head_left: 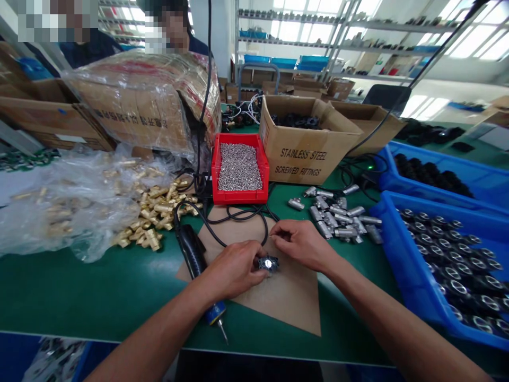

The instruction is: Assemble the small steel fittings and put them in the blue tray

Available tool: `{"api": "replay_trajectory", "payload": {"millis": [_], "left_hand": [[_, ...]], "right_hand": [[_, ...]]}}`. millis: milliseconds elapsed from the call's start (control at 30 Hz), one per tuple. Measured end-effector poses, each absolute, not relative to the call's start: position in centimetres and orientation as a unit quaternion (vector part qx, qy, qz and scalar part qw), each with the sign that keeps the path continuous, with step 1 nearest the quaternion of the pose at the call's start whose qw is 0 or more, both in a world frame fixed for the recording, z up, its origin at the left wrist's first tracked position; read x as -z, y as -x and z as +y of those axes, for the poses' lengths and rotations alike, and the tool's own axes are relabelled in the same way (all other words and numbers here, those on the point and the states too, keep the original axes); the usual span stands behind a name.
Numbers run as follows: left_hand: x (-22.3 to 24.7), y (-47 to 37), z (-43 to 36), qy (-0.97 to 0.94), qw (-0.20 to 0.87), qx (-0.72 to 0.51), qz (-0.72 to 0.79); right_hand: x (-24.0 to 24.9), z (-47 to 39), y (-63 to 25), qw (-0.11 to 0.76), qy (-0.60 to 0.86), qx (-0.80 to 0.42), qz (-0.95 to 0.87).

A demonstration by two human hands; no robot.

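My left hand (pixel 236 268) is closed around a small dark round fitting with a shiny silver centre (pixel 268 263), held low over a brown cardboard sheet (pixel 296 310). To its right, my right hand (pixel 300 244) is pinched, thumb against forefinger; a tiny pale bit shows at the fingertips, too small to name. A black electric screwdriver (pixel 193 252) with a blue collar lies beside my left wrist, its bit toward the table's front edge. Beyond both hands stands a red bin (pixel 240 197) full of small silver metal pieces, perhaps screws.
Brass fittings (pixel 149 217) spill from plastic bags at left. Silver metal fittings (pixel 338 215) lie loose at right, near a blue crate (pixel 401 260) of black round parts. Cardboard boxes (pixel 302 154) line the back. A black cable (pixel 209 228) loops over the sheet. Two people are beyond the table.
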State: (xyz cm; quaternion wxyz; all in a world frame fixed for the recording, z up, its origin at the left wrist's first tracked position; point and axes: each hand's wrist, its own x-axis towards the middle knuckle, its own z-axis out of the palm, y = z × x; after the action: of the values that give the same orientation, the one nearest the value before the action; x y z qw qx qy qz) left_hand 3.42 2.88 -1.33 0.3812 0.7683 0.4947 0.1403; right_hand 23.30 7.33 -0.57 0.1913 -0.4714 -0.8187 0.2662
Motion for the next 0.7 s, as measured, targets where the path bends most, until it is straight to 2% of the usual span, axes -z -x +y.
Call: {"api": "replay_trajectory", "payload": {"millis": [300,700], "left_hand": [[1.5,-3.3,3.0,-0.771,0.382,-0.143,0.489],[1.2,-3.4,3.0,-0.772,0.376,-0.14,0.494]], "right_hand": [[-0.4,5.3,-23.6,0.112,0.417,-0.275,-0.859],[-2.4,7.0,-22.2,-0.006,0.404,-0.247,-0.881]]}}
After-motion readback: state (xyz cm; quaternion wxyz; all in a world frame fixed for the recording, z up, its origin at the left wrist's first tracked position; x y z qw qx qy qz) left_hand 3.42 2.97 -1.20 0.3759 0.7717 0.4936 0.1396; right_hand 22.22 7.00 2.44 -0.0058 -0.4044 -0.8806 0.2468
